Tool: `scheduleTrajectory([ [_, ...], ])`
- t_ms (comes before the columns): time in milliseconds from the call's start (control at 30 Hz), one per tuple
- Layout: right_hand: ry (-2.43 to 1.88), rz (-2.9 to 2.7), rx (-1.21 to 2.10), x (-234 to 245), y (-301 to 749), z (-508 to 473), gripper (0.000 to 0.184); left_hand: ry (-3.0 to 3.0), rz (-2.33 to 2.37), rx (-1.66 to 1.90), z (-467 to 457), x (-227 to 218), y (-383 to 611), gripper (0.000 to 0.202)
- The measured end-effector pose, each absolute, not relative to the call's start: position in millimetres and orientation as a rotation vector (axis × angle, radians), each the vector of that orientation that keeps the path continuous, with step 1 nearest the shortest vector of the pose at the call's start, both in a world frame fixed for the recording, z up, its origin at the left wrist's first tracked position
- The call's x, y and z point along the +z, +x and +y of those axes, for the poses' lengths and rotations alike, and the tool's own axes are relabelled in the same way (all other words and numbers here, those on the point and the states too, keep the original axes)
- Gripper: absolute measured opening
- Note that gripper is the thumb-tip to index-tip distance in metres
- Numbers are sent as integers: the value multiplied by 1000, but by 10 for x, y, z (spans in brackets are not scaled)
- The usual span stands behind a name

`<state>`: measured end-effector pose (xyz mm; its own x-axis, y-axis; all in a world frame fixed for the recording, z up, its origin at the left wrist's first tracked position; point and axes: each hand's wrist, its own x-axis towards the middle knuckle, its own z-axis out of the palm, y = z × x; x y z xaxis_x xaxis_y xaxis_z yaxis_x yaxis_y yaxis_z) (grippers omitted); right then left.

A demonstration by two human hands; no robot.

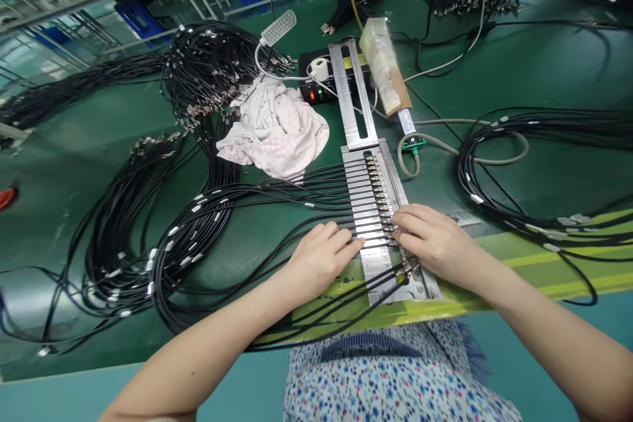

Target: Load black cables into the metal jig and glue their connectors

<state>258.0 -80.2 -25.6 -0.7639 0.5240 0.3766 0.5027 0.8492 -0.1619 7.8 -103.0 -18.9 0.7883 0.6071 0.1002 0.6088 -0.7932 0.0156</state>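
A metal fixture plate [355,183] lies on the bench in front of me. Several black cables [321,194] cross it side by side, their metal connector ends [378,188] lined up in a row along its right part. My left hand [324,257] is closed at the plate's left edge, fingers pinched over one of the black cables. From the right, my right hand [438,241] reaches in with curled fingers closed on a connector end; the fingertips partly cover it. Nearer to me, a few cables [363,290] run at a slant to the plate's lower end.
Coiled cables [168,257] spread over the left, with another coil [467,171] at right. Behind are a pink cloth [281,132], a small lamp [278,28], a slotted metal bar [351,95], a box with lit indicators [316,93] and a wrapped tool [388,66]. Yellow tape [504,270] lines the front edge.
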Motion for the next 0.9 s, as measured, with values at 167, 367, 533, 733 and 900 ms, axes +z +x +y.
scheduleTrajectory([
  [167, -760, -2602, 105, -261, 2617, -803, 35, -2945, -1045, -7, -1011, -47, 168, 26],
  [367, -789, -2747, 47, -161, 2565, -845, 37, -2909, -969, 11, -1045, 10, 262, 22],
  [533, -857, -2772, 47, -119, 2517, -840, 32, -2857, -946, 47, -1149, -41, 185, 30],
  [733, -867, -2773, -53, -148, 2493, -937, 28, -2816, -963, -22, -1249, -131, 91, 38],
  [900, -841, -2882, -238, -106, 2427, -1001, 27, -2773, -943, 57, -1270, -41, 218, 32],
])
